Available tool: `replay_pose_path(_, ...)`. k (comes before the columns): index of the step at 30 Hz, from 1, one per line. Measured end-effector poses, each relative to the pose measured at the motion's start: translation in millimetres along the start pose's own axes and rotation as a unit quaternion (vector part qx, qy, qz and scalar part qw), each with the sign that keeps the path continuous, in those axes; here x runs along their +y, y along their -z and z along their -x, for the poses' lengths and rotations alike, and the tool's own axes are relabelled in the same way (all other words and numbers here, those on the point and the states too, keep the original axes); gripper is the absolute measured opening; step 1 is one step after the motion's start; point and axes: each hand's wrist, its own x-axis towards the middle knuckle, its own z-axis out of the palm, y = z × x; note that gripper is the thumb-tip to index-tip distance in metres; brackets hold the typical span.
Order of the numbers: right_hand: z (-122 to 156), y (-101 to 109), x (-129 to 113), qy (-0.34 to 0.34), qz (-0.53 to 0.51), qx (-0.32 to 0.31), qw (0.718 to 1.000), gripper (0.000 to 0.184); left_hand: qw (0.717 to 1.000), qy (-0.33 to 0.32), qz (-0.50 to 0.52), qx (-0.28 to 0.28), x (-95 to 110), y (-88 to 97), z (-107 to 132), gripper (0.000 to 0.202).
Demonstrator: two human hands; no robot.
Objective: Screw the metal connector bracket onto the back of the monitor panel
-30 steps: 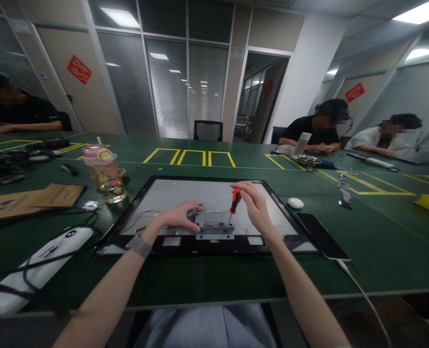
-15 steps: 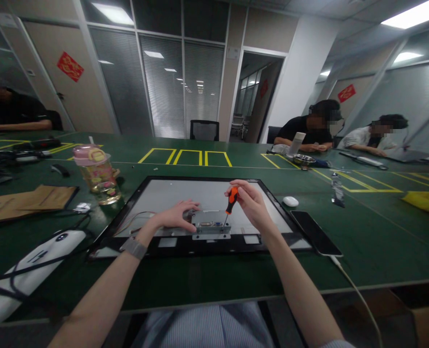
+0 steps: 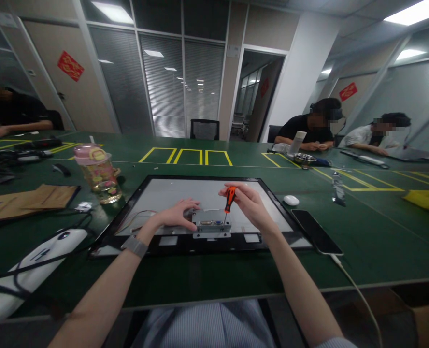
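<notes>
My right hand (image 3: 250,203) is closed around the orange and black handle of a screwdriver (image 3: 230,197). Its thin shaft points down to the right end of a metal bracket (image 3: 212,230) with connector ports. Thumb and fingers of my left hand (image 3: 178,215) grip the left end of that bracket, the thumb at the near corner and the fingers on the far side. The bracket sits on the near part of a display panel (image 3: 156,192), which lies flat with a black frame and a pale grey back. The screwdriver tip is too small to make out.
Left of the panel stand a pink-lidded cup (image 3: 95,166), brown paper envelopes (image 3: 51,197) and a white device with black cables (image 3: 36,270). To the right lie a phone (image 3: 316,232) on a white cable and a white earbud case (image 3: 291,200). Several people sit around the green table (image 3: 381,241).
My right hand and the screwdriver handle have shifted slightly down and left, and the fingers have turned a little on the handle. My left hand stays in place.
</notes>
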Motion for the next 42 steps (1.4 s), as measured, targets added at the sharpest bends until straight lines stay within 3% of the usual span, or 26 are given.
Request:
replay_pose_path(4, -0.9, 1.2, -0.2, 0.032, 0.089, 0.028, 0.995, 0.025, 1.0, 0.002, -0.001, -0.002, -2.0, -1.0, -0.8, 0.075)
replay_pose_path(9, 0.4, -1.2, -1.3, 0.107, 0.266, 0.147, 0.947, 0.016, 1.0, -0.009, 0.006, -0.001, -6.6, -2.2, -1.6, 0.076)
replay_pose_path(16, 1.0, -1.3, -1.2, 0.068, 0.131, 0.085, 0.985, 0.024, 1.0, -0.004, 0.009, -0.003, -6.6, -1.4, -1.4, 0.077)
replay_pose_path(26, 0.8, -2.4, 0.2, 0.055, 0.074, 0.079, 0.993, 0.014, 1.0, -0.001, 0.012, -0.001, 1.7, 0.2, 1.9, 0.073)
replay_pose_path(30, 0.6, -1.8, 4.9, 0.038, 0.027, 0.07, 0.996, 0.023, 1.0, 0.001, 0.007, -0.006, 3.6, 0.7, 2.2, 0.073)
replay_pose_path(33, 0.1, -2.0, 6.8, 0.04, 0.054, 0.068, 0.995, 0.023, 1.0, 0.0, 0.003, -0.003, 2.7, 0.4, 1.6, 0.074)
replay_pose_path(42, -0.3, -4.6, 4.3, 0.1, 0.22, 0.142, 0.96, 0.019, 1.0, 0.002, 0.008, -0.006, -0.8, -0.4, 0.5, 0.074)
